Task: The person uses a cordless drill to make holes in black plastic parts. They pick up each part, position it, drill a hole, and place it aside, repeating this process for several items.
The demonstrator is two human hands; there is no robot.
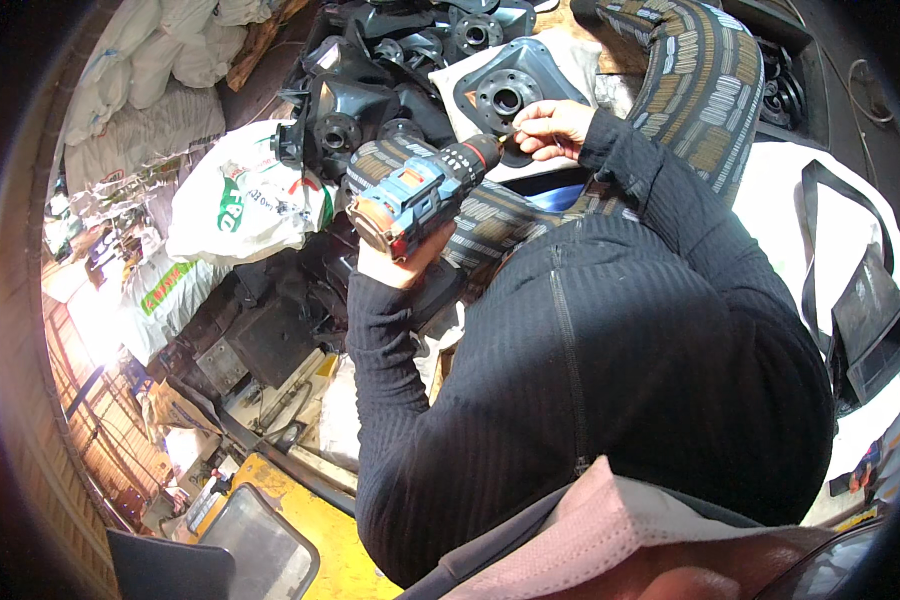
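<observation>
My left hand [407, 264] is wrapped round the grip of a blue and grey cordless drill [422, 196]. The drill's chuck points up and right, toward a black square-flanged part [532, 66] with a round hub and a ring of holes. This part rests on a whitish cloth [582, 60]. At the hub's lower right edge, close to the chuck, my right hand [553, 130] has its thumb and fingertips pinched together. Whatever may be between those fingers is too small to name. The tip of the drill is hard to make out.
Several similar black parts [355, 105] are heaped at the far middle. Patterned dark fabric [695, 95] curves round the right side. A white plastic bag [255, 205] lies left of the drill. At the lower left is a yellow surface [345, 545]; a white bag [785, 200] sits right.
</observation>
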